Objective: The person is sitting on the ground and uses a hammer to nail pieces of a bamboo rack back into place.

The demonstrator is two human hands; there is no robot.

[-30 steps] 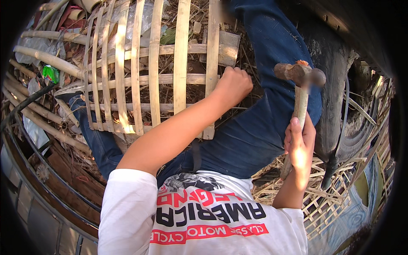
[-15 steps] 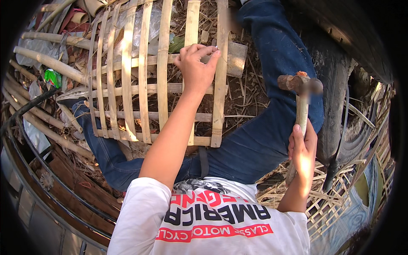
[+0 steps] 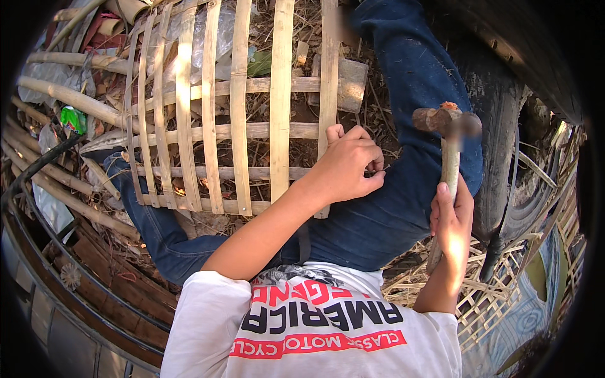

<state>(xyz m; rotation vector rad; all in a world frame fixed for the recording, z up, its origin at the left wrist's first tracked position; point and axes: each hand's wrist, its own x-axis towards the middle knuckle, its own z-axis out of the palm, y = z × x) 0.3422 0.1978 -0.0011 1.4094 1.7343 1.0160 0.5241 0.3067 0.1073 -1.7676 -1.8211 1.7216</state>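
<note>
In my right hand point(image 3: 452, 217) is a hammer point(image 3: 451, 148), gripped by its pale wooden handle, with the rusty head up over my right thigh. My left hand point(image 3: 351, 165) is closed, its fingers curled over the rightmost upright slat point(image 3: 328, 82) of a bamboo lattice point(image 3: 239, 113). Anything small between those fingertips is too hidden to make out. The lattice lies across the ground between my legs, with split-bamboo slats laid over several crosswise strips. My left forearm passes over its lower right corner.
A flat block point(image 3: 351, 85) sits under the lattice's right edge. Bamboo poles point(image 3: 69, 101), plastic sheeting and a green wrapper point(image 3: 74, 119) litter the left side. Dark timber point(image 3: 491, 126) stands right of my leg, above a woven bamboo piece point(image 3: 479, 309). A black metal bar curves at lower left.
My left hand has moved down and right, from near the upper part of the rightmost slat to its lower part. The lattice has shifted slightly left. The hammer stays nearly still.
</note>
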